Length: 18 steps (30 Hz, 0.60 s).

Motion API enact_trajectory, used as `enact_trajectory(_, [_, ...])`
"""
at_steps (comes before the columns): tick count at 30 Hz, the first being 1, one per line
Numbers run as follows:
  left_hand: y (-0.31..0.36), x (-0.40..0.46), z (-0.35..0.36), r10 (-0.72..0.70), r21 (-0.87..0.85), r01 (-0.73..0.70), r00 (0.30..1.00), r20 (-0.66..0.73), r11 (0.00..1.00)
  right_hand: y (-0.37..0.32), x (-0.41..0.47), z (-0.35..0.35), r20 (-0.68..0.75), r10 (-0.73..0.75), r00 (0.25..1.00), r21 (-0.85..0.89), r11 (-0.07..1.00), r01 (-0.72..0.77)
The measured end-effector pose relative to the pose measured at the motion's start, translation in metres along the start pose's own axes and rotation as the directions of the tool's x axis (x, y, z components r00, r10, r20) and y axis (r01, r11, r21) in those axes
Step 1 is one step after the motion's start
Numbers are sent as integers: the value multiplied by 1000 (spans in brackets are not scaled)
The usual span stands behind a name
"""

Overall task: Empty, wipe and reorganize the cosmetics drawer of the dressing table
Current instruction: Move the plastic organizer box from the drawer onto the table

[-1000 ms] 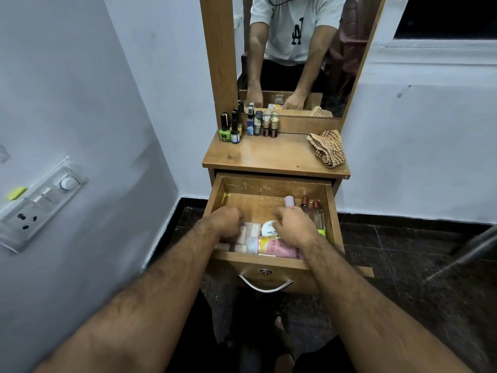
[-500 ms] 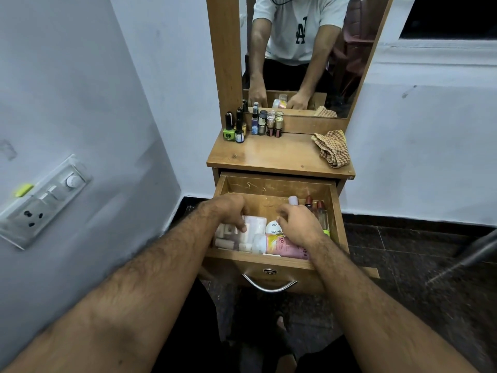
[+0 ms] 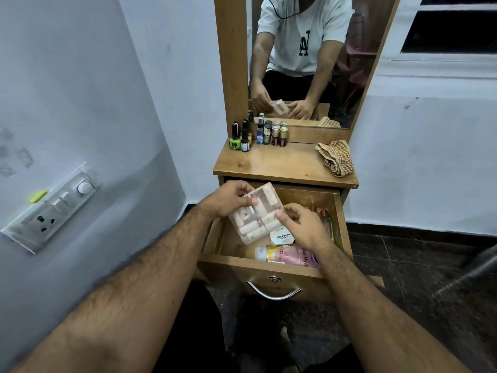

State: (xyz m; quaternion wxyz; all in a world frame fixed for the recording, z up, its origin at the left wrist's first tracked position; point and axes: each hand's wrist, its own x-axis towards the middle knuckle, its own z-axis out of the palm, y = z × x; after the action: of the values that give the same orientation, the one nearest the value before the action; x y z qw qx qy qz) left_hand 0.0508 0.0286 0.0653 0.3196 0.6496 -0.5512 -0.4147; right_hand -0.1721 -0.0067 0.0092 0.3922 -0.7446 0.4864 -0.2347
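The wooden drawer [image 3: 271, 275] of the dressing table stands pulled open. Above it I hold a clear plastic box [image 3: 255, 216] of pale compartments, tilted. My left hand [image 3: 228, 200] grips its upper left edge with thumb on top. My right hand [image 3: 301, 224] pinches its right edge. In the drawer lie a round white nail-polish remover tub [image 3: 282, 236], a pink tube [image 3: 289, 254] on its side, and slim bottles [image 3: 324, 216] along the right wall, partly hidden by my right hand.
On the table top [image 3: 277, 165] stand several nail polish bottles [image 3: 239, 140] at the back left and a checked cloth [image 3: 337, 157] at the right. A mirror [image 3: 309, 57] rises behind. A wall with a switch panel [image 3: 51, 205] is close on the left.
Both hands were down among the items in the drawer; now they have lifted the clear plastic box up out of it, toward the drawer's back left.
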Motion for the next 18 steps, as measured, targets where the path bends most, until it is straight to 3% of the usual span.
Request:
enact_trajectory(4, [0,-3,9,-44,-312,20,997,-69,950,-1,1,0,-26,26,999,315,949,-17])
enact_trajectory(8, [-3,-2,23,-117,-486,38,984,-133,873,-9,0,-9,96,127,987,578,800,-160])
enact_trajectory(12, [-4,-2,35,-211,-634,32,955,-209,773,-16,-4,-12,174,151,973,643,731,-229])
enact_trajectory(18, [-2,-4,28,-293,-746,76,942,-163,661,-40,2,-13,161,205,965,723,642,-257])
